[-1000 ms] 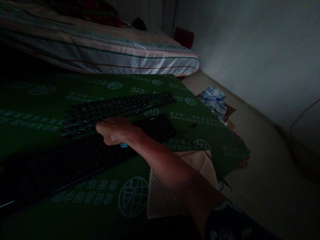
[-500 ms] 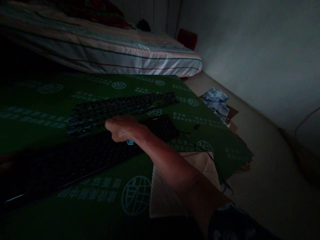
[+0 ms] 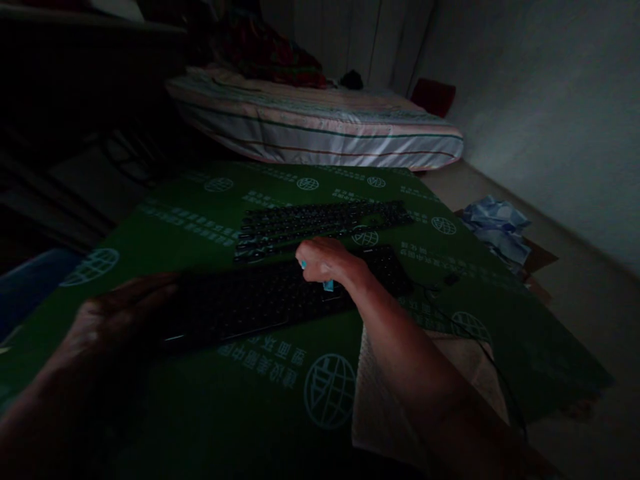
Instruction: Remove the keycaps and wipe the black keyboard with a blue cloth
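A black keyboard (image 3: 250,300) with its keycaps off, as far as the dim light shows, lies across the green table. My right hand (image 3: 323,259) is closed above its middle. Bits of a small light-blue thing (image 3: 328,285) stick out of that fist; the rest is hidden by the fingers. At the keyboard's left end, my left hand (image 3: 127,303) touches the edge with its fingers stretched out, the thumb lost in shadow. Behind the keyboard, loose black keycaps (image 3: 300,223) are laid out in rows.
A beige cloth (image 3: 380,400) lies under my right forearm on the green table (image 3: 200,413). The keyboard's black cable (image 3: 480,340) runs off to the right. Beyond the table stands a bed (image 3: 320,133); crumpled blue-white material (image 3: 495,217) is on the floor at right.
The view has swung left, so things sit further right in it. My left hand now shows at the keyboard's end. The right hand stays closed over the keyboard's middle.
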`<state>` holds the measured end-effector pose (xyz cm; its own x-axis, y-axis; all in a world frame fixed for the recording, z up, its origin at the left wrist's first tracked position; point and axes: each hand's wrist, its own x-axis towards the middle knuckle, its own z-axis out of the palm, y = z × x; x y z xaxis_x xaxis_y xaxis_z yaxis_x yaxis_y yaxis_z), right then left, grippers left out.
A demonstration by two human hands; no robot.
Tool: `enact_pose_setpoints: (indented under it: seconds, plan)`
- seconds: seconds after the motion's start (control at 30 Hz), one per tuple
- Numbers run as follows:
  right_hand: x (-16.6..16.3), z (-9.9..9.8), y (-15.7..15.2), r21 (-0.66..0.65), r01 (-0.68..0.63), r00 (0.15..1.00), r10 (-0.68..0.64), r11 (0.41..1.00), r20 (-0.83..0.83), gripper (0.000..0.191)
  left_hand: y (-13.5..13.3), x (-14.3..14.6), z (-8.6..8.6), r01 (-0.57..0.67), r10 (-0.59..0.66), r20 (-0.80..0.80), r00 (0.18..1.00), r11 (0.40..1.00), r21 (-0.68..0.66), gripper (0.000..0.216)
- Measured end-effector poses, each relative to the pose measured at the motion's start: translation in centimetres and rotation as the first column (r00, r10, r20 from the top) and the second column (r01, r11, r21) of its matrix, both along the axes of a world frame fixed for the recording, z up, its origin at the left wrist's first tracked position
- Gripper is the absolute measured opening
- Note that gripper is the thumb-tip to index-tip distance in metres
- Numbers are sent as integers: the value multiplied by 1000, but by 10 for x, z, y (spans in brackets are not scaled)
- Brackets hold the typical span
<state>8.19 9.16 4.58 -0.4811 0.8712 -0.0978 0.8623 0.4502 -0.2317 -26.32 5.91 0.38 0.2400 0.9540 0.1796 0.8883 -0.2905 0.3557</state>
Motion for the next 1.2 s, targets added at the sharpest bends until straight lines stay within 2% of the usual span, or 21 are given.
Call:
enact_pose_setpoints:
  seconds: [0.03,0.07,0.13,0.27,0.43,0.63,0.9,1.2]
  plan:
    - [2,0,1,-13,6,1000,-6,1000,2,25,3,2,-1,-66,69,86,994,997,-38,78]
    - [5,0,2,-17,19,1000,-20,1000,-6,24,5,5,-1,-79,92,115,989,990,-114,74]
    - [9,1,4,-10,82,996,-82,997,-32,24,7,10,0,-158,189,183,965,972,-174,71]
    - [10,1,4,-1,130,990,-130,991,-63,25,9,16,1,-235,281,286,916,955,-183,77]
    - [0,-5,1,-17,131,991,-132,991,-37,20,8,16,3,-203,256,350,901,962,-180,78]
    - [-9,-11,0,17,146,989,-147,989,31,23,5,18,5,-183,241,376,895,966,-184,73]
    - [-12,-11,-3,-20,91,992,-89,996,93,23,4,20,5,-201,269,394,879,958,-205,70]
    - [-9,-5,-5,-40,56,988,-49,998,143,26,5,17,-2,-200,248,368,896,966,-165,68]
